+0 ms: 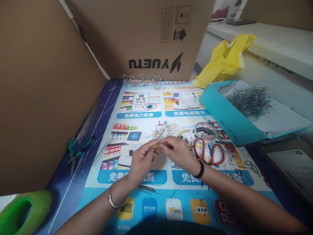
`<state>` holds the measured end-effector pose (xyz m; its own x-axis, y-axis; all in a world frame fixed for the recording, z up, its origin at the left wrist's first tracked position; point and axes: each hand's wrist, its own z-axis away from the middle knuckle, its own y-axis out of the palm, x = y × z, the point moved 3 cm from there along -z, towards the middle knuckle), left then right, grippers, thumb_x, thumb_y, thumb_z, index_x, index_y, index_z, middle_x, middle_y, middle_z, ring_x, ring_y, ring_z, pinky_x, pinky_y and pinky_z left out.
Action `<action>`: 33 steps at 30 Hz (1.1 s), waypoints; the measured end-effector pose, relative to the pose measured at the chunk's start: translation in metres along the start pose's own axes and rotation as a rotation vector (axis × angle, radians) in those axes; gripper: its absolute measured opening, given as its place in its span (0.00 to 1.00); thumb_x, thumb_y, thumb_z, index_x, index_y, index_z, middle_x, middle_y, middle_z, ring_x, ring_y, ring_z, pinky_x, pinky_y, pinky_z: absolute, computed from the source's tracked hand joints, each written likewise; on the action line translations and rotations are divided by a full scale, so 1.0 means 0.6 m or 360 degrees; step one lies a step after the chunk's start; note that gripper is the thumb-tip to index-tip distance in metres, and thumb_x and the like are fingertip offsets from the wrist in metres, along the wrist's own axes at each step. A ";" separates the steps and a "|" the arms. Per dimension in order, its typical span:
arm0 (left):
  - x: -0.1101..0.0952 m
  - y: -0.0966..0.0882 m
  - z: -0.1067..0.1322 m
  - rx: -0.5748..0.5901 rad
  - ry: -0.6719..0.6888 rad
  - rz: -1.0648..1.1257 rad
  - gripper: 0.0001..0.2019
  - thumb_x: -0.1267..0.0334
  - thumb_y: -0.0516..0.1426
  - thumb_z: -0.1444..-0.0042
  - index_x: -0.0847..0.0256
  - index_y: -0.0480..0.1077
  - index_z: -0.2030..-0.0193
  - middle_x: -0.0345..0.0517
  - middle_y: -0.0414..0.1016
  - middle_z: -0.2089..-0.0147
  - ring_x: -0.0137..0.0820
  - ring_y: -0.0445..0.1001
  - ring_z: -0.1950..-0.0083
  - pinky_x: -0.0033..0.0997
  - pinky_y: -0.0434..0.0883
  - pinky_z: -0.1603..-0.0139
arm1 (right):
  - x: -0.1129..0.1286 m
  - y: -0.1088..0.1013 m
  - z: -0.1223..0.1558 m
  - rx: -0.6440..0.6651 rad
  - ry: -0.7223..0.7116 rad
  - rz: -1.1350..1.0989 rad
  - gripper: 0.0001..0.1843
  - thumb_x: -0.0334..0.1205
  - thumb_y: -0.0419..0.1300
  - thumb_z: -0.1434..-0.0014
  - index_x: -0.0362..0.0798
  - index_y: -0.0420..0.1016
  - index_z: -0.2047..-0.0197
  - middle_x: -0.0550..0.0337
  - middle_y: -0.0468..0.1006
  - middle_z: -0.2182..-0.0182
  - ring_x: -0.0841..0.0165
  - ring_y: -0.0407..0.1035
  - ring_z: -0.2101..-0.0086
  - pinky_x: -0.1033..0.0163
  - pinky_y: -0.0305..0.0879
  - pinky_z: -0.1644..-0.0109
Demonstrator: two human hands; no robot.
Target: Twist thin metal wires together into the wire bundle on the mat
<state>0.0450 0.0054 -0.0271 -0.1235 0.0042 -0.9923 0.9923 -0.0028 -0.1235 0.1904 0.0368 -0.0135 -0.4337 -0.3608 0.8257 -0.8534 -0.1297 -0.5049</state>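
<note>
Over the middle of the printed sheet, my left hand [143, 160] and my right hand [178, 151] meet fingertip to fingertip, both closed in a pinch. A small yellow piece [156, 147] shows between the fingers; its kind is too small to make out. Just beyond the fingertips is a loose tangle of thin wires [162, 130] with red and green bits. A curved yellow handle [184, 132] shows behind my right hand; whether the hand touches it is hidden. Red-handled scissors [209, 151] lie right of my right hand, near a clear round ring [205, 130].
Cardboard walls [146, 36] stand at the back and left. Teal pliers [74, 151] and loose wires lie left. A green tape roll [26, 212] is front left. At right, a turquoise box [220, 114] holds a wire heap [249, 101], with a yellow bag [222, 62] behind.
</note>
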 end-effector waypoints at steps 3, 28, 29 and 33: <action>-0.001 -0.003 -0.001 0.0009 0.0024 -0.0070 0.13 0.63 0.54 0.42 0.59 0.74 0.53 0.43 0.78 0.69 0.29 0.75 0.69 0.27 0.72 0.69 | -0.005 0.001 0.000 0.0058 0.0178 -0.0215 0.06 0.34 0.56 0.45 0.47 0.74 0.70 0.63 0.75 0.76 0.72 0.68 0.74 0.68 0.63 0.69; -0.037 -0.021 -0.001 0.0127 0.1022 -0.1641 0.15 0.75 0.49 0.42 0.62 0.69 0.51 0.51 0.78 0.59 0.37 0.76 0.61 0.36 0.73 0.59 | 0.003 -0.007 -0.002 0.0196 -0.0089 0.0055 0.08 0.29 0.55 0.44 0.48 0.74 0.71 0.62 0.73 0.74 0.71 0.67 0.69 0.66 0.61 0.64; -0.041 -0.020 0.002 0.0149 0.1053 -0.1754 0.15 0.76 0.49 0.43 0.63 0.69 0.52 0.51 0.77 0.60 0.37 0.75 0.62 0.36 0.72 0.60 | 0.005 -0.007 -0.002 0.0205 -0.0109 0.0094 0.08 0.29 0.55 0.44 0.48 0.74 0.70 0.61 0.74 0.73 0.70 0.68 0.68 0.66 0.61 0.63; -0.055 -0.014 0.007 0.0215 0.1045 -0.2013 0.12 0.77 0.49 0.45 0.63 0.70 0.61 0.49 0.74 0.67 0.37 0.72 0.68 0.35 0.69 0.68 | 0.010 -0.008 -0.002 0.0205 -0.0128 0.0226 0.08 0.28 0.56 0.44 0.47 0.72 0.72 0.61 0.73 0.73 0.71 0.68 0.68 0.66 0.61 0.63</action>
<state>0.0410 0.0009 0.0067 -0.8476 0.5291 -0.0399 0.2057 0.2584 -0.9439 0.1917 0.0366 -0.0056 -0.5180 -0.4557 0.7239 -0.7392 -0.1874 -0.6469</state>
